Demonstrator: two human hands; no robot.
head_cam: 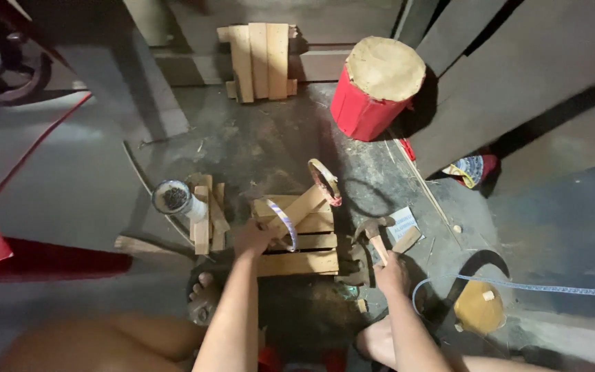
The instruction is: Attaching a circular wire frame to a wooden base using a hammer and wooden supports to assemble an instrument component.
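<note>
low in the frame's middle, the left hand pins a slat on the small wooden crate. the right hand is clenched round a hammer just right of it. a bare foot sits close; i'd say a glancing blow could catch fingers.

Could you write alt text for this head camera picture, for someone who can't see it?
Seen from above, a person sitting on a dark floor steadies a small slatted wooden frame with the left hand while the right hand holds a hammer. A cup of nails and a red-wrapped log stand nearby.
</note>
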